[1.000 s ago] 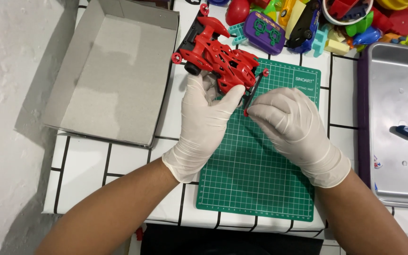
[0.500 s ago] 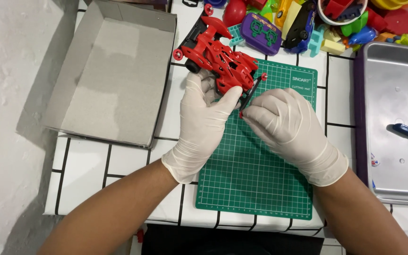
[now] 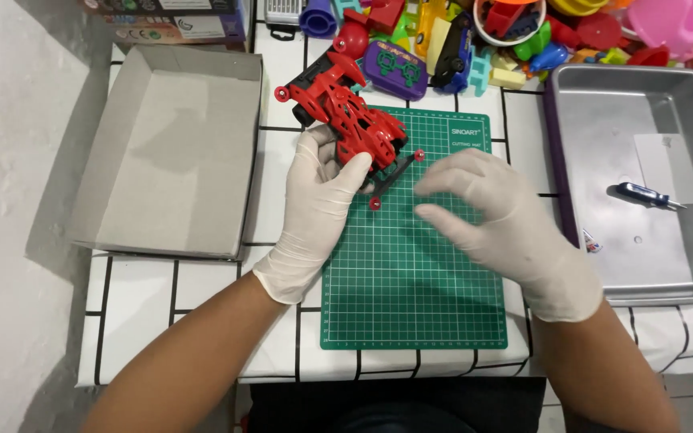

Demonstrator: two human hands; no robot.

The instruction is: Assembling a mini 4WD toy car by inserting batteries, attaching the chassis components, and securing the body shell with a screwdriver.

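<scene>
My left hand [image 3: 314, 204], in a white glove, grips a red toy racing car [image 3: 342, 120] at the far left corner of a green cutting mat [image 3: 415, 281]. The car has a black bumper bar with small red rollers at its near end. My right hand [image 3: 499, 216], also gloved, hovers over the mat just right of the car with its fingers spread and nothing in them. It does not touch the car.
An empty grey cardboard box lid [image 3: 174, 152] lies to the left. A metal tray [image 3: 643, 176] on the right holds a small blue-handled screwdriver [image 3: 650, 195] and a paper slip. A heap of colourful plastic toys [image 3: 507, 36] lines the far edge of the tiled table.
My right hand has let go of the car's bumper bar and drawn back to the right, fingers now spread. My left hand still holds the car.
</scene>
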